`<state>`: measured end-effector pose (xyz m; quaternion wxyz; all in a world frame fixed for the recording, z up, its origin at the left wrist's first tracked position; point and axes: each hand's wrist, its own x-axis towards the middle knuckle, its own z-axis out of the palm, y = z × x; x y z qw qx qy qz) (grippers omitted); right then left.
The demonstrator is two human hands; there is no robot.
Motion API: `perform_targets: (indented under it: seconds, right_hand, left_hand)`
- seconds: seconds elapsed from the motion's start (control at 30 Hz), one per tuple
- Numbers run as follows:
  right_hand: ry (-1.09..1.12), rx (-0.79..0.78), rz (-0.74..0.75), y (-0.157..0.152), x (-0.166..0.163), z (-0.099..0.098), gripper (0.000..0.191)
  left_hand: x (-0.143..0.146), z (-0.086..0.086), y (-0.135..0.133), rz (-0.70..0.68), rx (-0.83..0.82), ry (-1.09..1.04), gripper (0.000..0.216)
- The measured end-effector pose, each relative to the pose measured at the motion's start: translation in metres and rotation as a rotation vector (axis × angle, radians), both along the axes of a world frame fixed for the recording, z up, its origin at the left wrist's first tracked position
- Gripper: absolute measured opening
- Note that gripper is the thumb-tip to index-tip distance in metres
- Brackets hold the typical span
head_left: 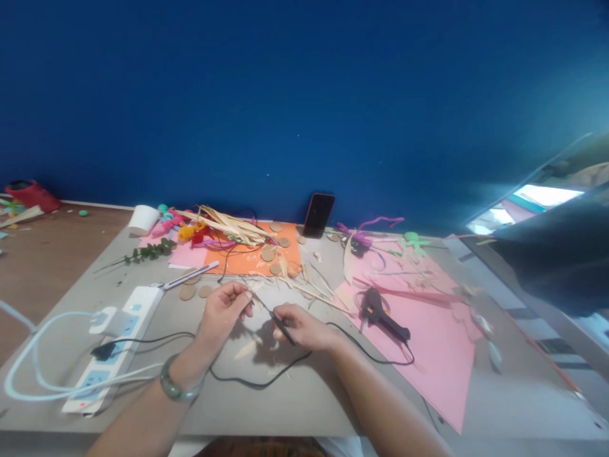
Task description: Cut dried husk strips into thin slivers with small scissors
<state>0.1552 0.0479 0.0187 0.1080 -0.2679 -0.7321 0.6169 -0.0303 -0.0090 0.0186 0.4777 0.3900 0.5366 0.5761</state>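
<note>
Over the middle of the table, my left hand (pixel 227 308) is closed in a pinch, thumb against forefinger. What it pinches, if anything, is too small to make out. My right hand (pixel 299 325) is wrapped round a slim black-handled tool (pixel 284 327). Its thin front part points up and left towards my left fingertips; I cannot tell whether it is tweezers, scissors or a knife. Below the hands lies a pale piece of dried husk (pixel 248 350) on the grey tabletop. Behind them are more dried husk strips (pixel 311 291) and small round brown discs (pixel 267 254).
A black glue gun (pixel 384 315) rests on pink paper (pixel 435 362) at right, its cord running below my hands. At left lie a white power strip (pixel 136 317) and a utility knife (pixel 191 275). Behind are orange paper (pixel 245 261), a leaning phone (pixel 319 216) and a white roll (pixel 143 220).
</note>
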Motion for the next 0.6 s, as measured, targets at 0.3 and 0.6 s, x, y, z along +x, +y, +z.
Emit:
perform_targets:
  seconds: [0.3,0.6]
  right_hand:
    - [-0.040,-0.057,-0.001,0.0014,0.0007,0.0034,0.032]
    - [-0.036,-0.092,0.014,0.0044,0.0041,0.0053,0.035]
  left_hand:
    - [-0.0014,-0.0033,0.0016,-0.011,0.009,-0.003,0.018]
    - [-0.0034,-0.0062,-0.0003,-0.037,0.015,0.013,0.018]
